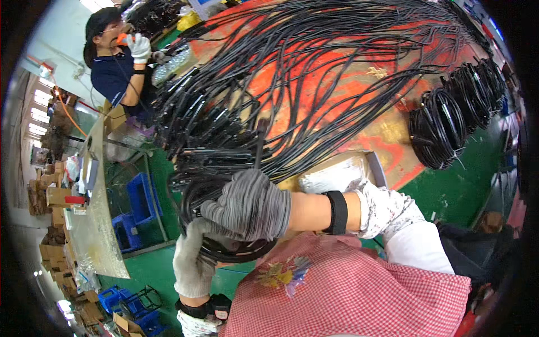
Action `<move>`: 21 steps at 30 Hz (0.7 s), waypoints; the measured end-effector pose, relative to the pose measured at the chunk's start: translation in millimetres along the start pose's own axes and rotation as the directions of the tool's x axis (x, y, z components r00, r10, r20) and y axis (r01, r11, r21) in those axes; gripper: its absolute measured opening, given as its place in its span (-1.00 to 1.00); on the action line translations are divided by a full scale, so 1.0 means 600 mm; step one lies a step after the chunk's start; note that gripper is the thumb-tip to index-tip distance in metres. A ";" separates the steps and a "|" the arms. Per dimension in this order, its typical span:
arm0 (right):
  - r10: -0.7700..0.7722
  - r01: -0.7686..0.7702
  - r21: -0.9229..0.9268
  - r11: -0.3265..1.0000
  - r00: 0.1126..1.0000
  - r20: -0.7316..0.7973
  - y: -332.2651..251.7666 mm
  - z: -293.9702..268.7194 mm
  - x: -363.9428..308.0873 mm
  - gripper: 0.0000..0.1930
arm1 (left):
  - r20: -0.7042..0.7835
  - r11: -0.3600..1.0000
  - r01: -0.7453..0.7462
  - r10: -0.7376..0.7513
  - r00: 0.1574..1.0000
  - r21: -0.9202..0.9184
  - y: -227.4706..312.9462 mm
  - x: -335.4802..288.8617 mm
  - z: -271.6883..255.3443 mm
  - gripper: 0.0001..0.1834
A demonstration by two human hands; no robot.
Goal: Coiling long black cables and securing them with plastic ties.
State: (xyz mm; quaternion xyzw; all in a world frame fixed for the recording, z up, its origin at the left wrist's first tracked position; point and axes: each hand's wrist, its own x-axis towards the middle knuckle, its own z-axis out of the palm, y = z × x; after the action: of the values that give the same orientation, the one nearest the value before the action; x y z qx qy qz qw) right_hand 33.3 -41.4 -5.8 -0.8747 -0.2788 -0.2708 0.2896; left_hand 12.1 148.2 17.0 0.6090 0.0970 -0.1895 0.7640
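Observation:
A coil of black cable point(238, 254) is held close before me at the near edge of the table. My left hand point(193, 261), in a white knit glove, grips the coil's near left side, its fingertips partly covered. My right hand point(247, 206), in a grey striped glove, lies over the top of the coil with its fingers curled in on it. A black cable end point(261, 137) stands up just beyond the right hand. Many loose black cables point(314, 73) fan across the red table, with their dark ends point(208, 121) bunched at the left.
Finished-looking cable coils point(438, 129) stand at the table's right edge. An open carton point(375, 168) holds white strips point(337, 177) beside my right forearm. Across the left corner, a gloved co-worker point(120, 73) holds something orange. Blue crates point(140, 196) stand under a side table point(95, 224).

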 end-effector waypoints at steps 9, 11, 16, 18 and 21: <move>-0.067 0.055 0.116 0.992 0.992 0.102 -0.020 -0.006 -0.067 -0.74 | -0.121 0.996 0.008 0.003 0.993 0.091 -0.007 -0.039 0.017 -0.58; 0.076 -0.087 0.133 0.987 0.993 0.085 0.024 -0.006 -0.106 -0.76 | 0.042 0.950 0.264 -0.275 0.961 0.169 0.018 -0.056 0.012 -0.54; 0.163 -0.190 0.050 0.980 0.927 0.337 -0.019 0.071 -0.192 -0.75 | 0.016 0.837 0.035 -0.052 0.999 0.546 0.043 -0.081 0.022 -0.62; 0.147 -0.145 -0.022 0.989 0.964 0.220 -0.043 0.110 -0.186 -0.79 | 0.090 0.675 0.254 -0.430 0.898 0.692 0.074 -0.090 0.017 -0.71; 0.400 -0.425 -0.082 0.901 0.744 0.535 -0.028 0.118 -0.198 -0.80 | 0.094 0.572 0.211 -0.456 0.885 0.793 0.113 -0.103 0.003 -0.79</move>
State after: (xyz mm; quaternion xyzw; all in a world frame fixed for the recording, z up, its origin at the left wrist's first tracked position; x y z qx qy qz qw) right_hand -38.4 -23.1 -124.0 -0.9478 -0.1546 0.0633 0.2716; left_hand -16.5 169.4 101.4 0.8086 0.0099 -0.4410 0.3892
